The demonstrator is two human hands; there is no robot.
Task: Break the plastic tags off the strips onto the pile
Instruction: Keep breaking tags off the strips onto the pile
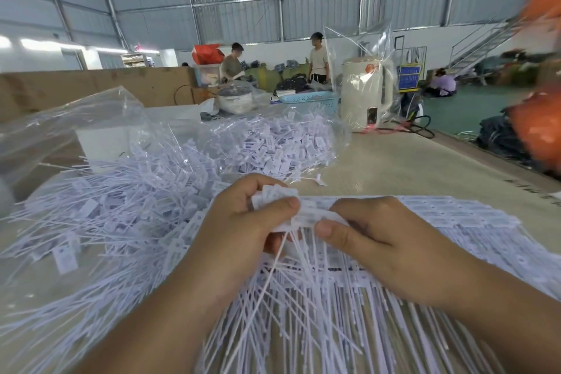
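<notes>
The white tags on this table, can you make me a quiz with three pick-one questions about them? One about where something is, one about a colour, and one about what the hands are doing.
1. Where is the pile of loose tags?
A. To the left of the hands
B. On the green floor
C. Inside the blue basket

2. What colour is the basket at the far end of the table?
A. Red
B. Light blue
C. Black

3. What are the two hands doing?
A. Resting flat on the table
B. Both pinching tags on the same strip
C. Holding the kettle

Answers:
1. A, the loose tags lie heaped left of the left hand.
2. B, its perforated wall is light blue.
3. B, the left hand and the right hand both have thumb and fingers closed on the strip of tags between them.
</notes>
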